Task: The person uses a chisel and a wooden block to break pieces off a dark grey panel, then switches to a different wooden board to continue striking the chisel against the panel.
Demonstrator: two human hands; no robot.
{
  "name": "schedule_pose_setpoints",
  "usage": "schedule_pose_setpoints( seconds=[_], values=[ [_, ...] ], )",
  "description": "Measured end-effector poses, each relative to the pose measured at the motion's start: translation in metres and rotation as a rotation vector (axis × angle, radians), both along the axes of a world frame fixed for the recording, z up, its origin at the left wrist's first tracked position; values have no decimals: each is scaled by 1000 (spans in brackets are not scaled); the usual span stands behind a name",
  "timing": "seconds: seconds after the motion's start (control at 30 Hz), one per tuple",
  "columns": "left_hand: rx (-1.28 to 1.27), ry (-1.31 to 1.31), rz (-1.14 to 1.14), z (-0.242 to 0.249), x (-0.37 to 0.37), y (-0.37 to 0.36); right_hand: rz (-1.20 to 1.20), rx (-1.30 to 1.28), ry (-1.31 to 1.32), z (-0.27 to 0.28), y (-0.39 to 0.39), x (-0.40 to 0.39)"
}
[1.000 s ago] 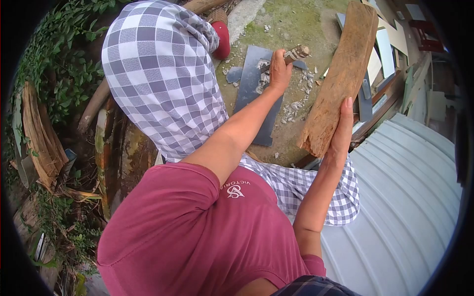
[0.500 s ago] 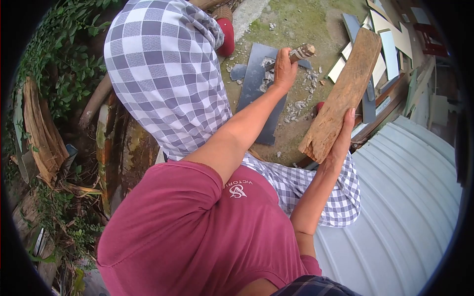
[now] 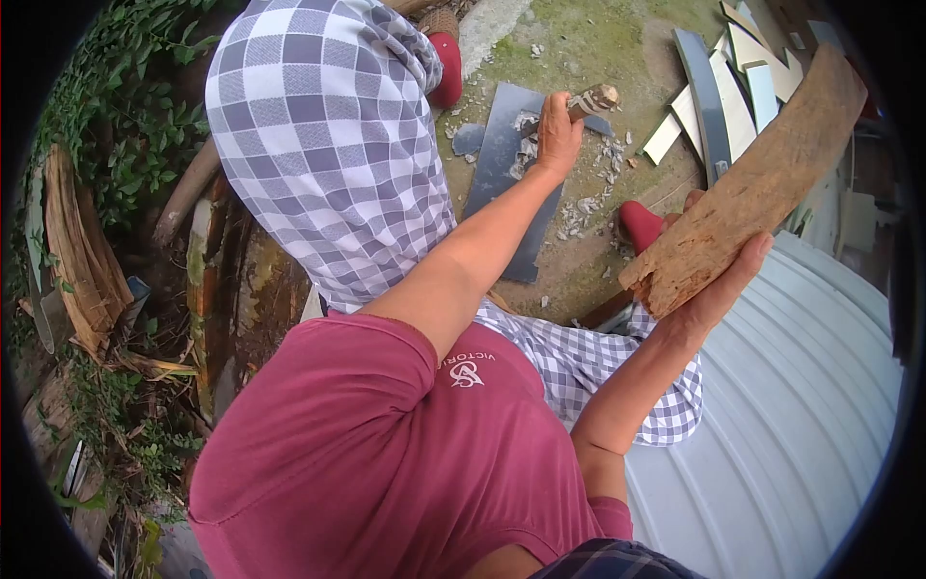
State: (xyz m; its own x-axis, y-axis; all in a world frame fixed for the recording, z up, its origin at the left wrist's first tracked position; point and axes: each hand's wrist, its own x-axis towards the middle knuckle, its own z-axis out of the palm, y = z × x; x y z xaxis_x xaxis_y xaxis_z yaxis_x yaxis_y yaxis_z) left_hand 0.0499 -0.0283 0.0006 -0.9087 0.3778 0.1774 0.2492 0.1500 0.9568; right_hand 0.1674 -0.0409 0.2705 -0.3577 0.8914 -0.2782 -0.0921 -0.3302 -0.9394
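Observation:
My left hand is closed round a tool's short wooden handle, which has light bands on it. The tool's working end is mostly hidden by the hand, low over a dark grey panel on the ground. Pale broken chips lie on the panel and beside it. My right hand grips a long, weathered wooden board near its ragged lower end. The thumb is along the near edge, and fingertips show at the far edge. The board is raised, tilted up to the right.
Offcuts of white and grey panel lie in a pile beyond the board. Ribbed light metal sheeting covers the lower right. Red shoes show at both feet. Split logs and green plants are on the left.
My right hand has swung the wooden board to the right and tilted it flatter, uncovering the red shoe behind it. My left hand has hardly moved.

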Motion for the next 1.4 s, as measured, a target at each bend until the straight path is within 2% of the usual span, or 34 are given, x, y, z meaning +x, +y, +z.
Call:
schedule_pose_setpoints(
  seconds=[0.07, 0.13, 0.17, 0.23, 0.37, 0.43, 0.53, 0.57, 0.63, 0.67, 0.73, 0.77, 0.83, 0.93, 1.03, 1.1, 1.17, 1.27, 1.3, 1.4],
  values=[
    [-2, 4, 1, 0, 0, 0, 22, 44, 26, -10, 5, -3],
    [4, 5, 1, 4, 0, -2, 69, -104, -136, -54, 10, -5],
    [9, 9, -7, 4, 0, -3, 157, -320, -355, -74, 8, -2],
    [12, -97, 46, 5, -5, 0, 292, -371, -320, -77, 12, -4],
    [7, -89, 82, 2, -8, -2, 319, -437, -182, -27, 22, -6],
    [-23, -66, 62, 2, -2, -3, 168, -275, -70, -4, 25, -12],
    [-38, -18, 13, -2, -1, -4, 176, -196, 20, 8, 26, -19],
    [-24, -5, 7, -4, 0, -4, 140, -221, -65, -4, 24, -22],
    [-6, -48, 36, 0, -1, -6, 272, -269, -456, -82, 29, -6],
    [6, -94, 61, 2, -1, -5, 259, -264, -450, -77, 26, -5],
    [38, -121, 67, 5, -13, 2, 358, -479, -301, -64, 20, -9],
    [41, -171, 75, 3, -9, -6, 362, -496, -311, -62, 15, -5],
    [0, -110, 93, -1, -3, -6, 253, -369, -280, -60, 13, -3],
    [-15, 41, -65, -3, 10, -6, 206, -391, -173, -54, 16, 17],
    [22, 57, -111, -4, 22, -2, 109, -422, -121, -63, 12, 37],
    [33, 18, -107, -1, 28, 5, 58, -345, -254, -84, 12, 55],
    [59, 27, -157, 3, 28, 9, 66, -336, -247, -112, 16, 76],
    [18, 22, -208, 9, 27, 8, 311, 24, -710, -140, 30, 102],
    [25, 5, -205, 10, 26, 9, 304, 21, -708, -146, 31, 106],
    [39, 11, -167, 11, 14, 11, 455, 275, -1189, -195, 34, 120]
  ],
)
